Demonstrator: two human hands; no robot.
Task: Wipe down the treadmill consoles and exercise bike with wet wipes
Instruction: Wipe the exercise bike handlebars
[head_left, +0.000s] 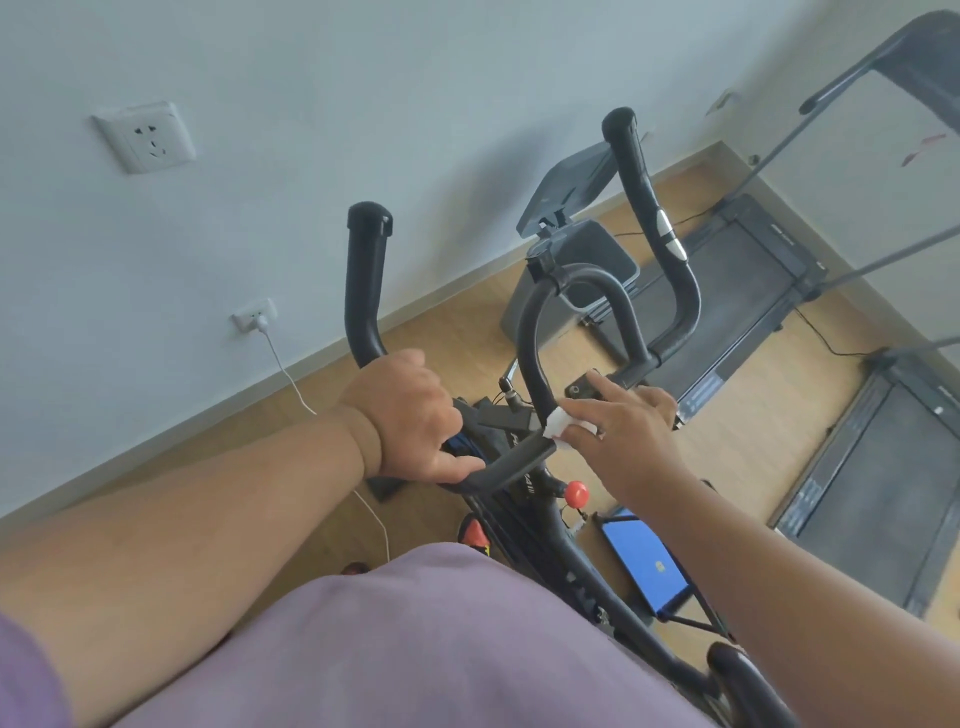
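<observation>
Left hand (410, 415) grips the bike's (524, 499) black left handlebar (366, 280) at its base. Right hand (626, 431), fingers extended, presses a crumpled white wipe (563, 423) against the centre loop bar (535, 332). Beyond, a treadmill (737, 291) stands on the wooden floor (457, 322).

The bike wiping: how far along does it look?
Done: nothing shows as finished. In hand: the right hand presses a wipe against the bike's handlebar while the left hand grips the bar. Left: the treadmills behind look untouched, though I can't tell.
</observation>
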